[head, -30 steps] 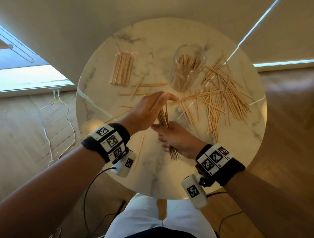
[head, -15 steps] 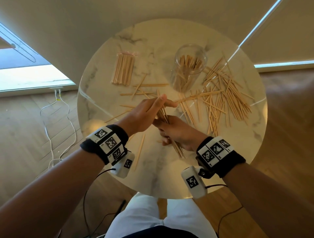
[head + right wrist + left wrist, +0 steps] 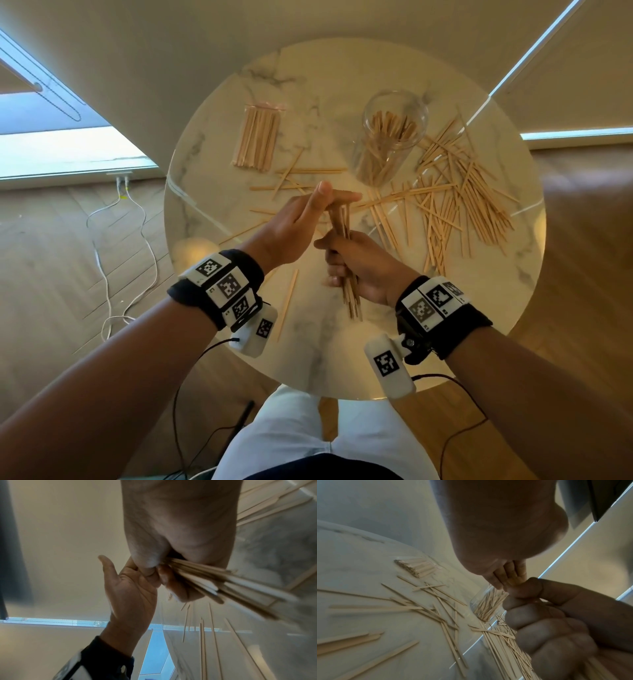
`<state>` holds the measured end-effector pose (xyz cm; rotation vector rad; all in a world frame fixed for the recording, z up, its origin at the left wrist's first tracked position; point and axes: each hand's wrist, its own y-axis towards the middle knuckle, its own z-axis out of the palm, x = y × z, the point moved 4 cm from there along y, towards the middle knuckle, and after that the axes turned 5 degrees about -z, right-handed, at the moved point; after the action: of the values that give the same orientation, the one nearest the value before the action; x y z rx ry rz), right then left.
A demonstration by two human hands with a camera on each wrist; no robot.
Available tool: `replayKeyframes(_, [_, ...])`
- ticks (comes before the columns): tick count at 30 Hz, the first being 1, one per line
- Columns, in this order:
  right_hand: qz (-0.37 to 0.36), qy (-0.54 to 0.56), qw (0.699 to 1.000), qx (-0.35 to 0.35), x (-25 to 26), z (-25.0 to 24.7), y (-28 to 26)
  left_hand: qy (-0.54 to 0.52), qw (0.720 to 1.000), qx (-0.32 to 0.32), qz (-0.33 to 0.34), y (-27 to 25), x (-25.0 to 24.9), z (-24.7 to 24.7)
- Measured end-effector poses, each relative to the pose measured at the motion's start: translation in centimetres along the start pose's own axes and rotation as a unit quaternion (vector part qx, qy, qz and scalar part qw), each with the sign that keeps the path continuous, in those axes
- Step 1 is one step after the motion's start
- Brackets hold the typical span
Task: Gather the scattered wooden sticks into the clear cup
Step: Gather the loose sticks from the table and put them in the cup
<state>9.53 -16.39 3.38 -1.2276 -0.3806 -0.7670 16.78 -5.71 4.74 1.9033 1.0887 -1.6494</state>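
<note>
A white-clad lap (image 3: 318, 442) is seen nearest, below the tabletop (image 3: 342, 349) edge. Marker bands (image 3: 222, 286) are worn on both wrists. A single stick (image 3: 287, 305) lies on the marble just beside the left wrist. A bundle (image 3: 349, 294) of sticks is gripped in the right hand (image 3: 359, 263), fingers curled round it; its near ends stick out below the fist and its far ends rise above it. In the right wrist view the bundle (image 3: 214, 580) is seen fanning out of the clenched right hand (image 3: 180, 527). The left hand (image 3: 298, 222) is held flat, fingers straight and thumb raised, with the palm laid over the far ends of the bundle; nothing is grasped by it. In the left wrist view the straight fingers (image 3: 510, 573) of the left hand are met by the right fist (image 3: 556, 628). Beyond the hands, loose sticks (image 3: 294, 181) are scattered at the middle of the tabletop, and a large heap (image 3: 459, 195) is spread on the right. Farther off, the cup (image 3: 390, 133) stands on the tabletop, already partly filled with sticks, with the heap just beside it. At far left a neat packet (image 3: 257, 138) of sticks lies apart from the rest. White cables (image 3: 113, 260) trail over the floor at left
</note>
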Motion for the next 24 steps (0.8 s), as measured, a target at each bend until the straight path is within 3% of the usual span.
replayKeyframes(2, [-0.033, 0.064, 0.995, -0.067, 0.8, -0.2, 0.2, -0.022, 0.998, -0.054, 0.009, -0.5, 0.2, -0.3])
replayKeyframes(5, [-0.103, 0.192, 0.964, -0.150, 2.2, -0.7, 0.6, -0.032, 0.990, -0.125, 0.058, -1.2, 0.2, -0.6])
replayKeyframes(8, [-0.144, 0.297, 0.926, -0.182, 3.1, -0.6, 1.1, 0.012, 0.978, -0.164, 0.129, -1.8, -0.5, -0.4])
replayKeyframes(11, [-0.133, 0.388, 0.894, -0.181, 2.9, 0.5, 1.0, 0.051, 0.963, -0.186, 0.186, -2.4, -1.9, 1.0])
replayKeyframes(19, [-0.082, 0.427, 0.888, -0.153, 1.5, 2.1, 0.1, 0.056, 0.944, -0.238, 0.222, -2.7, -2.8, 1.5])
replayKeyframes(24, [-0.056, 0.323, 0.937, -0.120, 1.3, 1.4, -0.2, 0.075, 0.952, -0.198, 0.220, -2.8, -2.7, 1.8])
